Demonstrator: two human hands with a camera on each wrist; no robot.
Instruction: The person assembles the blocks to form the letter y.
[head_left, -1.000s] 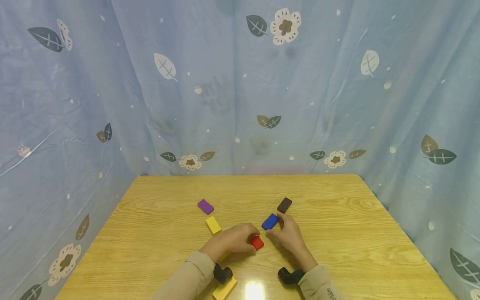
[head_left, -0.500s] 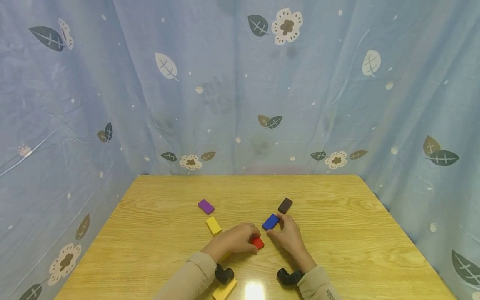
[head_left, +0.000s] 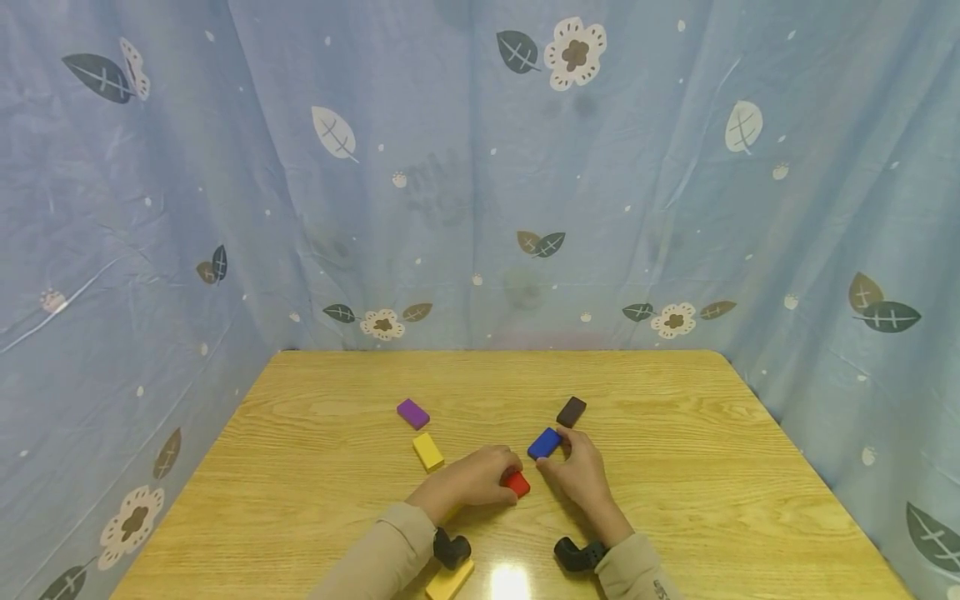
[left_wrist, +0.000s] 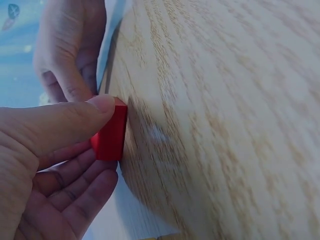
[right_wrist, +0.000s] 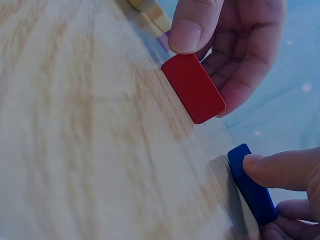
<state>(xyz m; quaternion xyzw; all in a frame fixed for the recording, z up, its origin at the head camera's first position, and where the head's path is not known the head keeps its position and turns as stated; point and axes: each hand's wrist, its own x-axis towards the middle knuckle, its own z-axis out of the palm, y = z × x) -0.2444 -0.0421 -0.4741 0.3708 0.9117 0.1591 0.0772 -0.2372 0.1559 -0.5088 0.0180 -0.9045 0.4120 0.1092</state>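
Near the front middle of the table, my left hand (head_left: 474,479) grips a small red block (head_left: 517,483) from its left side. In the left wrist view the thumb lies on top of the red block (left_wrist: 111,135), with the fingers on its far side. A little farther back and to the right, my right hand (head_left: 583,472) pinches a blue block (head_left: 544,443) between thumb and fingers. The right wrist view shows the blue block (right_wrist: 252,190) standing on its narrow side or tilted; I cannot tell which. The two blocks are apart.
A dark brown block (head_left: 572,412) lies just behind the blue one. To the left are a purple block (head_left: 413,414) and a yellow block (head_left: 428,452). A paler yellow block (head_left: 450,579) sits at the front by my left wrist. A patterned curtain (head_left: 480,183) surrounds the wooden table (head_left: 675,467).
The blue block and my right hand have shifted very slightly to the right. Both hands keep their hold, and the other blocks stay where they were.
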